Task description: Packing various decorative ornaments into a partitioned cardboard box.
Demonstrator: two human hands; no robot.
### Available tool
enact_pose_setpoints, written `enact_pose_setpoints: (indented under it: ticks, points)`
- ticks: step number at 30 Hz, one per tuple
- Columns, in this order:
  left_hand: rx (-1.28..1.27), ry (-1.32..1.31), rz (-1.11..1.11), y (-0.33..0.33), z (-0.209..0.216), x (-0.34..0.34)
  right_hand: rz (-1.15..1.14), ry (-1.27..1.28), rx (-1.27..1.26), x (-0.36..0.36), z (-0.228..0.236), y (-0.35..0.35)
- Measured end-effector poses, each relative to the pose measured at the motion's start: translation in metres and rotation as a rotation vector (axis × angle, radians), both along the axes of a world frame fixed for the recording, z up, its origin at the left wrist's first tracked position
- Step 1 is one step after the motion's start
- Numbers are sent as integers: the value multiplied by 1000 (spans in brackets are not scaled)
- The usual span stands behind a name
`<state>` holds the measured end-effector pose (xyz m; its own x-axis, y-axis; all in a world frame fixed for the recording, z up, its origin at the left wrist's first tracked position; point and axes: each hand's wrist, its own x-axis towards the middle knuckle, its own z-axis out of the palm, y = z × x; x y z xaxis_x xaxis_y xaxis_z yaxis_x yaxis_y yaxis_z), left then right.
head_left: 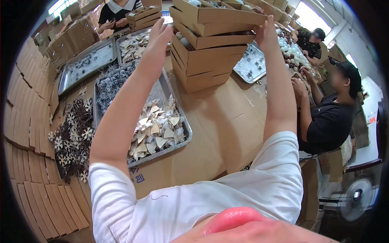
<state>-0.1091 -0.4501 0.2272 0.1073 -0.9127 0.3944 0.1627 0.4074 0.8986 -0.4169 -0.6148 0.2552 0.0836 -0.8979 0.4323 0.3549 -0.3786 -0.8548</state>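
A stack of brown cardboard trays (202, 65) stands in front of me on the cardboard-covered table. Its uppermost tray (231, 19) sits tilted and off line with those below, and small pale and dark pieces fill its compartments. My right hand (265, 34) grips this tray at its right end, the fingers closed on the corner. At the opposite end my left hand (158, 44) is against the tray's left side, fingers pointing up and away from me. The tray partly hides where the left fingertips and thumb meet it.
Near my left arm, a metal tray (188, 135) holds cream wedge-shaped pieces and grey frosted bits. Dark and white snowflake pieces (75, 137) are heaped left of it. Stacked cartons (40, 194) line the left. Co-workers sit across (117, 14) and at right (332, 117); a fan (358, 196) stands lower right.
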Motion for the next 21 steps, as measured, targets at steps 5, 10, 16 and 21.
enact_pose_setpoints:
  ticks: [5,10,16,21]
  points:
    - [-162,29,-91,-48,16,-46,-177,84,42,-4,-6,-9]
    - [-263,22,-100,-50,11,-50,-175,11,-138,15,-11,11]
    - [-59,220,-92,-65,0,-37,-125,-81,-43,-4,-26,7]
    - [57,239,-171,-54,4,-55,-22,-142,100,16,-31,12]
